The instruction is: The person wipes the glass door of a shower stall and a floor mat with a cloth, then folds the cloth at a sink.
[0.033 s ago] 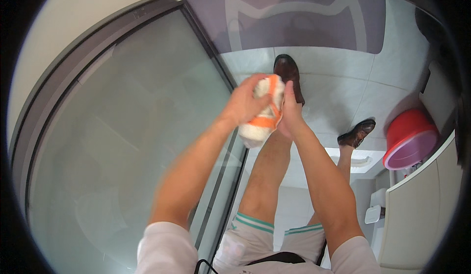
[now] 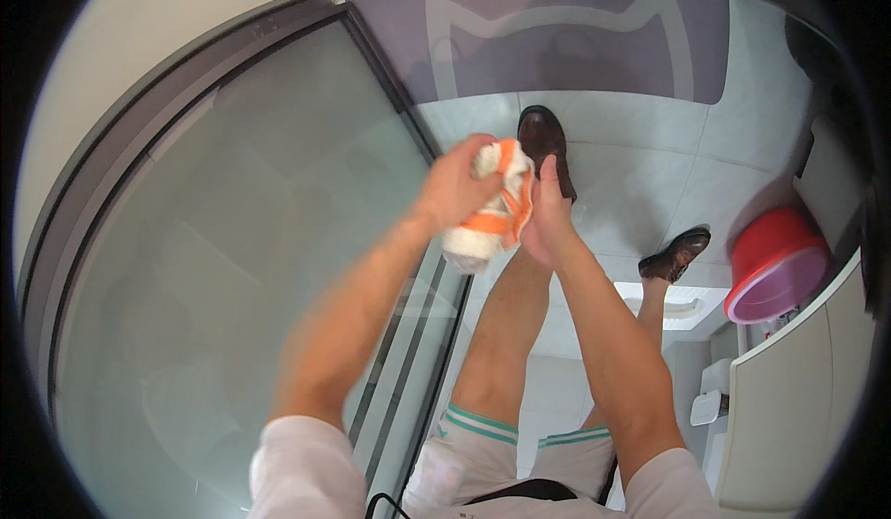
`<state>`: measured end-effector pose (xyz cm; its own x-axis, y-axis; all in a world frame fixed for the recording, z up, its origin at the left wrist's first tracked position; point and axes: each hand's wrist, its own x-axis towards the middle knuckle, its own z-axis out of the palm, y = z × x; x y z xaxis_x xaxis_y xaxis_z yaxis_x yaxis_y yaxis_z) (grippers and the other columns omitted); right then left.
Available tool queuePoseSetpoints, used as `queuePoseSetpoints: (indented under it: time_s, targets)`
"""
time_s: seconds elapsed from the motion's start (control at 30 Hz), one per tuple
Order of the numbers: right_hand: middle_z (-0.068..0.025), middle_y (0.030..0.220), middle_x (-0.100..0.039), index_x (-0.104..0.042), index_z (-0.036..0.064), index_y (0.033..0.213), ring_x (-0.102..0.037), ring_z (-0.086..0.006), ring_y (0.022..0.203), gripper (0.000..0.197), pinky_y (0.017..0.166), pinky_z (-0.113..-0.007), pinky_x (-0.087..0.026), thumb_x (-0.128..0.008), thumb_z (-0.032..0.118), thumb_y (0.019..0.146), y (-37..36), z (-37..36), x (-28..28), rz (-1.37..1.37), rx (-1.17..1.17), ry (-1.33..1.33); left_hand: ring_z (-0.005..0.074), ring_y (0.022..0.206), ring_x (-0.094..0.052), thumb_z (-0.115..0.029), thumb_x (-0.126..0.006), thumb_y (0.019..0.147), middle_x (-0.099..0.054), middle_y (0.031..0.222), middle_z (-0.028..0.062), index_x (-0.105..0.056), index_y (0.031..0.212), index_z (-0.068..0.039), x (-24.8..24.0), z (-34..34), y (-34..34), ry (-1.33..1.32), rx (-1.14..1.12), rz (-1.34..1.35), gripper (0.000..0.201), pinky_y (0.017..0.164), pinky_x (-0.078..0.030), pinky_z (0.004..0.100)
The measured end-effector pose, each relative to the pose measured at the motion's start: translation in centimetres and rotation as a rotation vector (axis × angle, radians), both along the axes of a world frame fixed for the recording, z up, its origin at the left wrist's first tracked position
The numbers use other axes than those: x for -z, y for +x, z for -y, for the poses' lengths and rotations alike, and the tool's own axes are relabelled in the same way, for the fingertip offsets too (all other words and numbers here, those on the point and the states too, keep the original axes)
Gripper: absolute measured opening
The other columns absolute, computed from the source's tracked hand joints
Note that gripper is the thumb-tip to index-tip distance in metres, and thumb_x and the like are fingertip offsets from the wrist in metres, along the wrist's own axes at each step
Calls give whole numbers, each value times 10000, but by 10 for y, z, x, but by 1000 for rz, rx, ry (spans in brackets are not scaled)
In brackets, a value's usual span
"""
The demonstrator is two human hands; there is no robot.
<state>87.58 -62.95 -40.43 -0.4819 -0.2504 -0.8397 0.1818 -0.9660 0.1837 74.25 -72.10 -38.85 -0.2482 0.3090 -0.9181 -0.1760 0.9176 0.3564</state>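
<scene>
Head view has you holding an orange-and-white cloth (image 2: 490,220) in a loose bundle, off the floor between your two hands, just below the dark brown shoe (image 2: 541,136) in the picture and beside the edge of the glass panel (image 2: 241,231). Your left hand (image 2: 455,189) is curled onto the bundle's upper left, gripping it, with the thumb laid across the front. Your right hand (image 2: 549,220) meets its right edge, thumb raised clear; the other fingers are hidden, so I cannot tell whether they grip. To handle it well, I'd judge, keep the left grip firm without crushing the folds, let the right palm back the cloth, and work along its length, so that no fold slips free. Mind the pale lower end, which hangs past both hands and could swing; whether it is cloth or something wrapped inside, I cannot tell. The long axis slants: the upper end points up and slightly right, toward the shoe, and the lower end points down and left, toward you and the glass, while the orange bands cross it.
</scene>
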Motion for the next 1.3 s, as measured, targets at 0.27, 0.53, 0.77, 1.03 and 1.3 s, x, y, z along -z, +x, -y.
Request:
queuePoseSetpoints:
  time_s: [0.27,0.53,0.77,1.03,1.3]
  targets:
    - [-122,1228,-526,-462,37,1328,-542,-200,1108,551,856,-355,-512,-423,470,989,4,10,28,-21,-488,176,382,1102,-567,-296,-589,871,-567,1242,158,-527,1213,-80,44,-53,-218,-380,1153,-733,409,918,-469,520]
    - [-79,1090,-577,-536,54,1232,-603,-176,972,387,809,-315,-516,-456,350,997,33,9,20,-8,-546,172,419,1338,-360,-238,-544,910,-389,1455,216,-442,1380,-10,86,13,-70,-696,1777,-503,533,1065,-316,593]
    - [-73,1051,-595,-552,47,1215,-609,-163,923,350,803,-304,-502,-457,304,996,54,-9,-1,-12,-606,283,351,1189,-512,-226,-550,897,-588,1244,167,-548,1289,-69,-13,37,28,-565,1358,50,422,1067,-256,612]
    - [-69,1043,-605,-558,40,1204,-613,-157,915,329,796,-292,-493,-469,271,987,55,-7,-9,-35,-629,347,280,1100,-526,-124,-594,824,-597,1126,83,-534,1242,-31,-45,26,-154,-604,1516,-1227,432,753,-506,408]
    - [-59,987,-631,-578,13,1178,-619,-141,873,308,776,-286,-505,-526,219,955,84,-22,-18,-7,-659,462,374,1168,-521,-260,-613,840,-538,1307,157,-619,1222,-73,-27,104,55,-687,1419,241,425,982,-391,587]
